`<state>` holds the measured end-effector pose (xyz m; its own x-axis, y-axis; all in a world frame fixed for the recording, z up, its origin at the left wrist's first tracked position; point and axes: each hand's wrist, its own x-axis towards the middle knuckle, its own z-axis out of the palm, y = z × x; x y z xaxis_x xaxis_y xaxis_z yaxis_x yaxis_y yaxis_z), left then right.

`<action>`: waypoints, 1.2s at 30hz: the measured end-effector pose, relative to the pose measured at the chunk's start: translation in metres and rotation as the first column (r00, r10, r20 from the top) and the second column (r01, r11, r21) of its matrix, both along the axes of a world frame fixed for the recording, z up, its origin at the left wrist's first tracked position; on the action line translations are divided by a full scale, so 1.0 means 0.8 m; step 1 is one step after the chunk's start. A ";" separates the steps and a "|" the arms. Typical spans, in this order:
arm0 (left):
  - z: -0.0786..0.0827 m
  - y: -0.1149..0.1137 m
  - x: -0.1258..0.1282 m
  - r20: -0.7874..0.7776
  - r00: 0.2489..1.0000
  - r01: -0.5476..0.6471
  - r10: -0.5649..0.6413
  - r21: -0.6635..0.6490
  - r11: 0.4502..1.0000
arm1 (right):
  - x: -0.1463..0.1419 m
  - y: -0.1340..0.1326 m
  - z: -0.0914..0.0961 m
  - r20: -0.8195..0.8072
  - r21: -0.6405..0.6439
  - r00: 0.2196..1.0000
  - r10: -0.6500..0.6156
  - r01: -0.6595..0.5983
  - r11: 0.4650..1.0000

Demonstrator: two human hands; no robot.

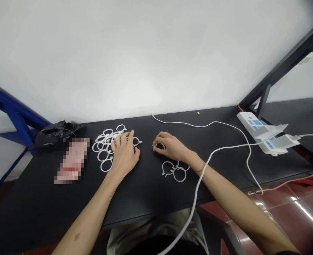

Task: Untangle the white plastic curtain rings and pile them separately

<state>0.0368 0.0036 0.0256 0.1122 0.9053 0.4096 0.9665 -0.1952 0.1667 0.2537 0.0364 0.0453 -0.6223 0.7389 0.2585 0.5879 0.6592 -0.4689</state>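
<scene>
My left hand (125, 156) rests on the right side of a pile of white rings (102, 139), fingers stretched out over them. Thin and apparently plastic, the rings overlap loosely, and some have small tabs. One white ring (139, 142) sticks out past my left fingertips. My right hand (172, 147) is curled to the right of the pile, thumb and fingers pinching a white ring whose far side is partly hidden. Below this hand, several open white rings (175, 169) with small end tabs lie together on the black table (143, 191).
A blurred-out pink rectangular item (73, 159) and a crumpled black plastic bag (58, 131) lie left. A white power strip (251, 122) with plugged-in adapters lies at the right. One white cable (198, 187) passes over my right forearm; another (188, 124) crosses the table's back.
</scene>
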 end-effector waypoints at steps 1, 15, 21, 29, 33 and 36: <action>0.002 -0.003 0.002 0.033 0.999 0.032 -0.032 0.003 0.999 | -0.001 0.001 0.000 -0.087 -0.022 0.996 -0.016 0.014 1.000; 0.001 -0.023 0.028 0.373 0.860 0.401 -0.348 -0.072 0.913 | -0.009 -0.031 -0.007 -0.412 -0.171 0.897 -0.157 0.093 0.981; 0.003 -0.022 0.025 0.340 0.865 0.402 -0.369 -0.031 0.915 | -0.008 -0.030 -0.012 -0.379 -0.046 0.925 -0.020 0.003 0.999; -0.001 -0.023 0.028 0.314 0.867 0.407 -0.388 0.007 0.914 | -0.010 -0.029 -0.012 -0.403 -0.062 0.914 -0.037 0.013 0.998; -0.001 -0.021 0.028 0.291 0.886 0.374 -0.360 0.010 0.928 | -0.009 -0.027 -0.012 -0.380 -0.103 0.922 -0.077 0.040 0.994; -0.001 -0.013 0.024 0.202 0.951 0.234 -0.234 0.028 0.972 | -0.005 -0.022 -0.014 -0.327 -0.138 0.935 -0.139 0.098 0.986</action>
<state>0.0562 -0.0067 0.0249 0.2351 0.8622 0.4487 0.8397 -0.4127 0.3530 0.2498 0.0185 0.0345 -0.4205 0.8399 0.3433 0.4539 0.5223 -0.7219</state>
